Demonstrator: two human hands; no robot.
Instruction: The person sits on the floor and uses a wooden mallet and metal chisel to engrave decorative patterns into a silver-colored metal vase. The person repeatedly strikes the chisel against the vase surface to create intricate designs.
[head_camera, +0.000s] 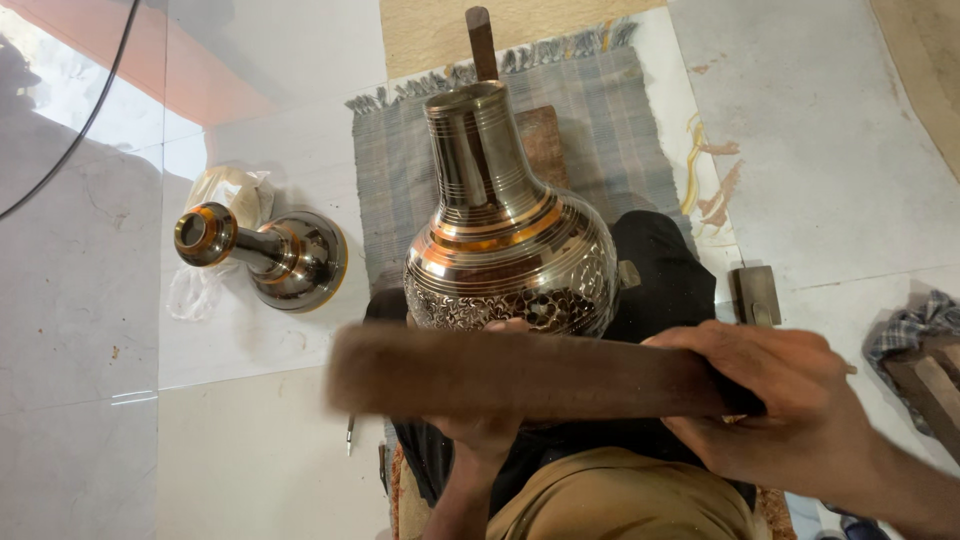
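Vase (510, 250) on mat (600, 120); smaller vessel (270, 255) to its left.

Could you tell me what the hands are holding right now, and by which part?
The right hand grips a blurred wooden stick at its right end. The left hand, mostly hidden behind the stick, rests at the lower body of the engraved metal vase.

Pale tiled floor (250, 450), glossy. Directly on it: grey checked fringed mat (610, 130); small engraved metal vase (265, 255) lying on its side beside a crumpled plastic bag (235, 190); small metal block (757, 293); black cable (85, 120); checked rag (915, 325).
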